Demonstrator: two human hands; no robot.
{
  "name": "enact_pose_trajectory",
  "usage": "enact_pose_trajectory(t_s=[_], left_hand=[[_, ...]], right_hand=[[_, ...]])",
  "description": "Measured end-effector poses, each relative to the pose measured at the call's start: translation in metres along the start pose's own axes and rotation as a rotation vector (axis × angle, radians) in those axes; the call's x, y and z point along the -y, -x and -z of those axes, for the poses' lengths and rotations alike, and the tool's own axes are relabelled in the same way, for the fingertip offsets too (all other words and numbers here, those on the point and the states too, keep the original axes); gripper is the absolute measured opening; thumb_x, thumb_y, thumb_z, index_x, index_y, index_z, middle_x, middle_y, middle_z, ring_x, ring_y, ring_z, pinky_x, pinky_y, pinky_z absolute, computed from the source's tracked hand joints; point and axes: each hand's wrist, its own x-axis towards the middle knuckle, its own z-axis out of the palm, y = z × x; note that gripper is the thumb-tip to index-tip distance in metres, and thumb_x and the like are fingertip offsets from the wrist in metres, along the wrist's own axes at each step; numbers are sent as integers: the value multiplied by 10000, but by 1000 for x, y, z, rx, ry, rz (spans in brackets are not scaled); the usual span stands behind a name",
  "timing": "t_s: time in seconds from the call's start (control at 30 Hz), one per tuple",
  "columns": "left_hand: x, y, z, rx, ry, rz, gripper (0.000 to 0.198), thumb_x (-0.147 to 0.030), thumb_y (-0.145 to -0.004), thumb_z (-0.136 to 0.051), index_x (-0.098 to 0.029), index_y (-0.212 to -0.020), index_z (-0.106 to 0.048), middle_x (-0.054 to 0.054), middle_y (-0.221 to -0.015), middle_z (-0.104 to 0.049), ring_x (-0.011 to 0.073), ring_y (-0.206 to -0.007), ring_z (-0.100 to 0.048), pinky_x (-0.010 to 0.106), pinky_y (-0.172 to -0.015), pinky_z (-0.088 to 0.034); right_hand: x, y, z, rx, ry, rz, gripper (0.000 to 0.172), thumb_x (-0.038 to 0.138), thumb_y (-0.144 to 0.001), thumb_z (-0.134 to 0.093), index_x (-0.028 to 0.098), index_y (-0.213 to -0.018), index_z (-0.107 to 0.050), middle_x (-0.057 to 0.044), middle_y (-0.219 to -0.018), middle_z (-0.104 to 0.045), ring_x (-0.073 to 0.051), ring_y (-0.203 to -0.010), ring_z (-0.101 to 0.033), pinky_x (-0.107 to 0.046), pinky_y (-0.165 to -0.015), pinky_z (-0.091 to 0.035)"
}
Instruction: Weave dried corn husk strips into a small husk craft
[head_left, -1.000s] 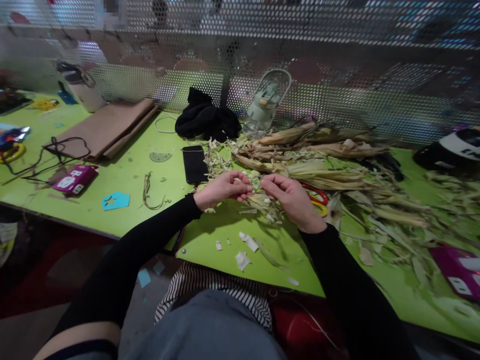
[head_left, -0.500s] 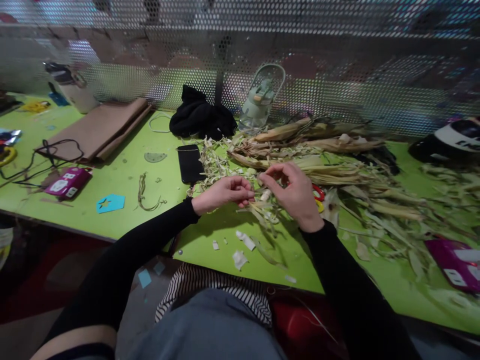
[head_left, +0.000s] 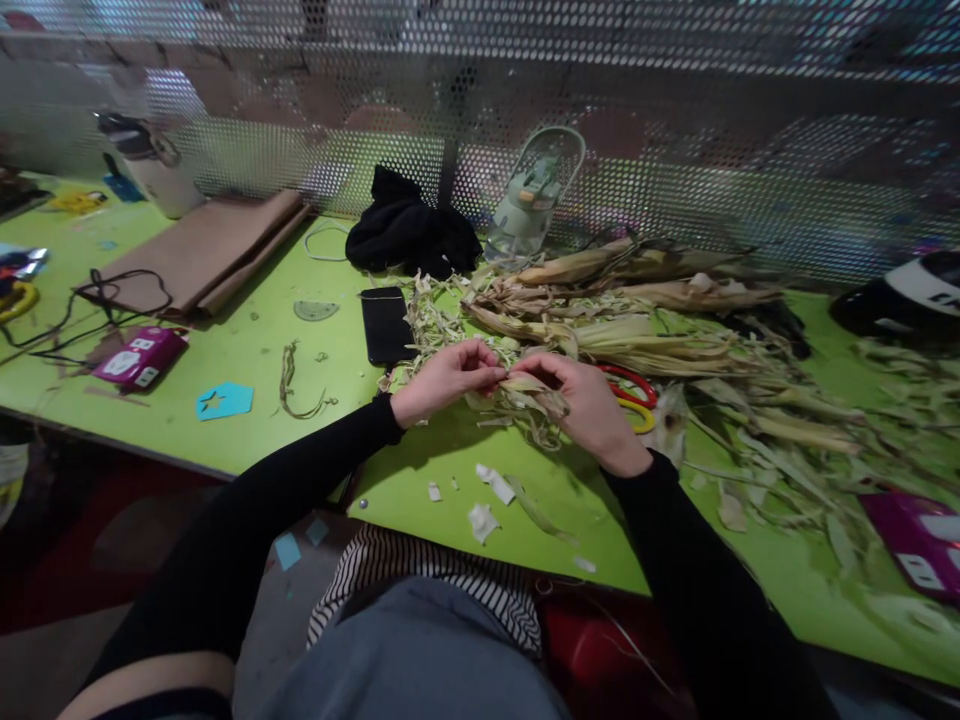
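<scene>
My left hand (head_left: 461, 378) and my right hand (head_left: 585, 400) meet fingertip to fingertip above the green table (head_left: 420, 470). Both are closed in a pinch on a small bunch of corn husk strips (head_left: 529, 397), whose loose ends hang below and between the fingers. The exact spot they grip is partly hidden. Close beside my right hand lie scissors with red and yellow handles (head_left: 634, 390), their blades covered. Behind the hands spreads a heap of dried corn husks (head_left: 645, 335), with shredded husk pieces (head_left: 431, 325) to its left.
A black phone (head_left: 386, 325) lies left of the shreds. Further back are a black cloth (head_left: 409, 230) and a green bottle (head_left: 529, 205) against the perforated metal screen. Brown folded paper (head_left: 202, 250) and a purple box (head_left: 142, 358) sit at left. White scraps (head_left: 484, 520) lie near the front edge.
My hands have come together; the right moved in to join the left at the husk bunch. More of the scissors' handles shows now. The view has shifted slightly.
</scene>
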Motion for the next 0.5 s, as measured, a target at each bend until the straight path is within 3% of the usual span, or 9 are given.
enact_pose_trajectory(t_s=[0.17, 0.27, 0.37, 0.5], left_hand=[[-3, 4, -3, -27, 166, 113, 254, -186, -760, -794, -136, -799, -548, -57, -674, -601, 44, -615, -565, 227, -680, -441], [-5, 6, -4, -17, 201, 146, 201, -120, -766, -753, -136, -809, -558, -52, -705, -589, 41, -625, -554, 221, -665, -427], [-4, 6, -4, -3, 165, 109, 148, -66, -798, -678, -137, -847, -558, -51, -745, -577, 34, -614, -534, 213, -641, -421], [0, 6, -4, -26, 45, -30, 135, -120, -848, -645, -156, -907, -530, -41, -825, -575, 48, -651, -543, 213, -646, -450]], right_hand=[[-6, -1, 2, 1, 32, 157, 163, 381, -886, -660, 229, -866, -713, -70, -897, -725, -241, -835, -654, -371, -778, -486], [-7, -2, 3, 7, 36, 255, 116, 261, -878, -637, 247, -953, -725, -85, -1052, -704, -255, -994, -652, -392, -860, -512], [-4, -1, 2, 71, 34, 333, 192, 207, -888, -611, 268, -1019, -738, -86, -1178, -680, -249, -1122, -633, -417, -953, -516], [-3, 1, -2, 153, -5, 363, 136, 265, -913, -634, 257, -902, -769, -80, -1077, -729, -228, -1003, -683, -416, -937, -544]])
